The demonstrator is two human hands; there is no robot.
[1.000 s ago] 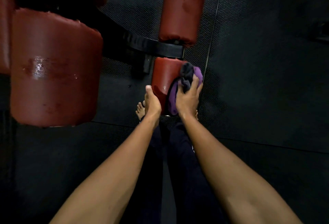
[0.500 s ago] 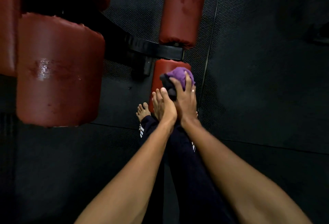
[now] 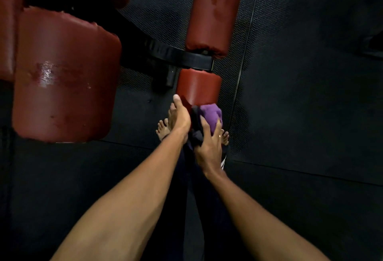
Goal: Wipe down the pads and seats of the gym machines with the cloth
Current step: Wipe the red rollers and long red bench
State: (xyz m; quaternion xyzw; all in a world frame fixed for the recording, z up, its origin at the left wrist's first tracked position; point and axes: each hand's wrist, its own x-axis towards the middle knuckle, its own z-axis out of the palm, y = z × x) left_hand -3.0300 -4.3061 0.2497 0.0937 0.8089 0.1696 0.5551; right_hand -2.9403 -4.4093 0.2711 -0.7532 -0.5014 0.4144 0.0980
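Lower than half a second ago, the cloth [image 3: 210, 115] now sits at the 6 o'clock end of the lower roller pad [image 3: 199, 86], off its top face. My right hand [image 3: 207, 146] is clamped on the cloth, pressing it to the pad. My left hand [image 3: 179, 118], at the cloth's 9 o'clock, lies uncurled against the pad's left edge. Both hands are just beside each other. The upper roller pad [image 3: 214, 13] stands at 12 o'clock beyond the black frame bar [image 3: 186, 58]. A large pad [image 3: 62, 74] at 9 o'clock shows a wet sheen.
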